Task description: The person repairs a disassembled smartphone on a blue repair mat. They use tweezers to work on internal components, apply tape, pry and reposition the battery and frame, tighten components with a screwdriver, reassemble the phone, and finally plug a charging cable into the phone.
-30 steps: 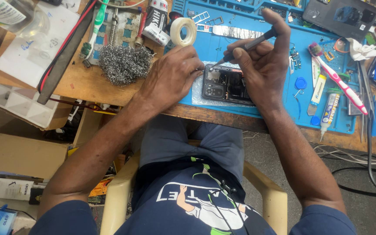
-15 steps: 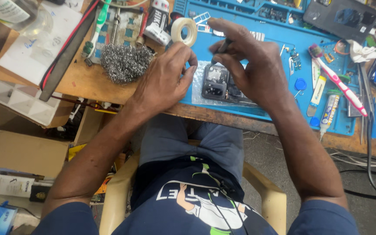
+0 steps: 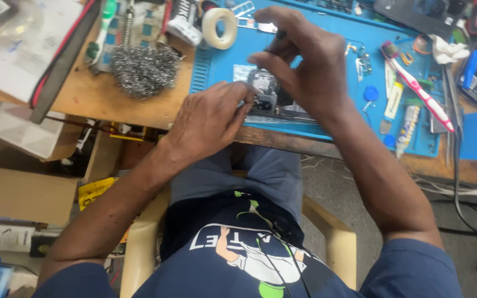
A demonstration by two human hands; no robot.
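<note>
As we look down: opened phone (image 3: 269,99) on blue mat (image 3: 327,127), desk edge, long axis L–R. Left hand (image 3: 211,118) pinches its near-left end; right hand (image 3: 305,66) above, gripping dark tool (image 3: 279,36).

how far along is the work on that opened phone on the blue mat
Done: the phone lies opened on the blue mat, insides exposed. In hand: the left hand steadies it at the table edge while the right hand pinches a thin dark tool above it. Left: the phone is not yet closed.
</note>
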